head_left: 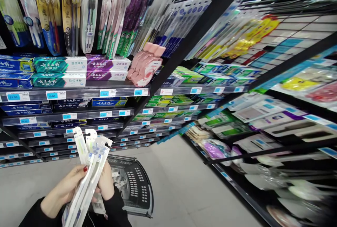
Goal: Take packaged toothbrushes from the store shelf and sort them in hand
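Note:
Several packaged toothbrushes (91,179) are bunched together low in the head view, their white hanger tabs fanned out at the top. My left hand (67,183) grips the bunch from the left, its red-nailed thumb lying across the packs. On the other side, my right hand (106,184) is closed around the bunch, with most of its fingers hidden behind the packaging. A dark shopping basket (151,192) is just beyond my right hand, with some packaging visible inside.
Ahead, a shelf (126,91) carries toothpaste boxes (60,79) and pink bottles (146,65), with hanging toothbrush packs (47,13) above. Another rack (237,157) of packaged goods lines the right. Grey floor (173,181) runs between them.

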{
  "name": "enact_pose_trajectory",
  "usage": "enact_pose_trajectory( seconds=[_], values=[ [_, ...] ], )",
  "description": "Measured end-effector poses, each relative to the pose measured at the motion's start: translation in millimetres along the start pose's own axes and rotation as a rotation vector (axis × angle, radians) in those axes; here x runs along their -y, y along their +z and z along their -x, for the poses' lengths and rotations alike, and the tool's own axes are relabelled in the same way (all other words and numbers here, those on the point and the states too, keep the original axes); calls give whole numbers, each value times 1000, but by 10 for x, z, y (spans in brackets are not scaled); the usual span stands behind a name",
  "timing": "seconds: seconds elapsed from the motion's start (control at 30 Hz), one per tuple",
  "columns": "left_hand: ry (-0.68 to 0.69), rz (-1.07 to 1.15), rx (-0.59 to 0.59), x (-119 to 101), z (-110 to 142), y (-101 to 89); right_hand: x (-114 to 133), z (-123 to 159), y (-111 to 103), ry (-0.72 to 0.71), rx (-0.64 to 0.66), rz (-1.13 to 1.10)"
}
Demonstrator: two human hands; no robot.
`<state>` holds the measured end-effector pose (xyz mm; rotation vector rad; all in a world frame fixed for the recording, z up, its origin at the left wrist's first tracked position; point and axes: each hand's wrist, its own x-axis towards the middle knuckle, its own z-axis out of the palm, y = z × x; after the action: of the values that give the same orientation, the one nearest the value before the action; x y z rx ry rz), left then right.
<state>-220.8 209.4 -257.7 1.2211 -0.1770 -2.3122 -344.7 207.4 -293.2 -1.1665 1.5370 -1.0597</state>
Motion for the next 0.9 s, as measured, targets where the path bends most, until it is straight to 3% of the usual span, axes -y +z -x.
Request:
enact_pose_trajectory(
  seconds=[0.07, 0.17, 0.33, 0.4, 0.5, 0.67, 0.77, 0.9],
  values=[
    [3, -10, 34, -14, 8, 9, -27, -5, -10, -65, 13, 55],
    [-5, 0, 18, -8, -11, -11, -36, -31, -56, -84, 93, -32],
    [83, 4, -98, 19, -84, -38, 61, 0, -181, 18, -79, -198],
    [159, -32, -120, 13, -116, -32, 126, 55, -202, 6, -26, -141],
    [290, -93, -141, -5, -152, -25, 198, 127, -167, 18, 67, -27],
    [354, -160, -161, -15, -175, -31, 183, 160, -32, 90, 60, -62],
    [394, -164, -151, -14, -178, -19, 170, 193, 32, 66, -31, 2],
    [394, -65, -112, -16, -174, -14, 183, 206, 9, 11, -294, 66]
  ],
)
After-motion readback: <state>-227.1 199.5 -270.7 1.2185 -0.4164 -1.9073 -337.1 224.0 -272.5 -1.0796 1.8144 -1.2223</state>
